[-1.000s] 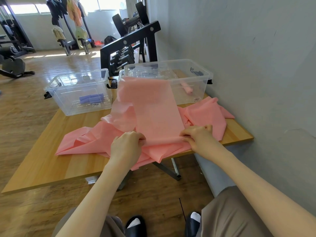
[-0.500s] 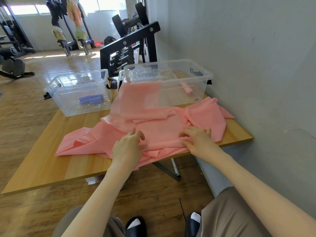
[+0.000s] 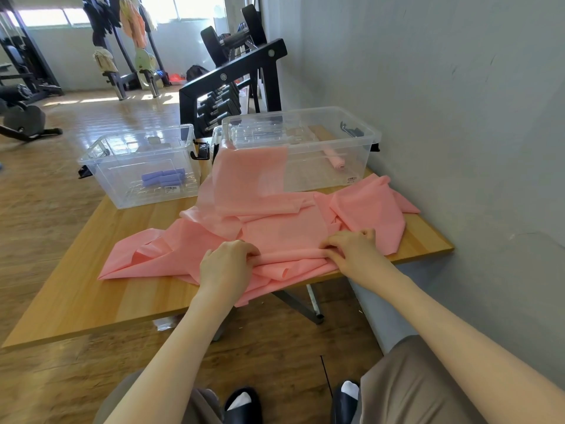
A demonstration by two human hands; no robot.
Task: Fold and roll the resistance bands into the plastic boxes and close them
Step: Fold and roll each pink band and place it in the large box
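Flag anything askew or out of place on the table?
The pink band lies rumpled, not flat: its far end is draped up against the right box, and its near edge hangs off the table. Both hands pinch its near fold. Both boxes lack lids.

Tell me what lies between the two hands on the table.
In the head view, only a flat fold of the pink resistance band spans the stretch between the left hand and the right hand; both hands pinch it.
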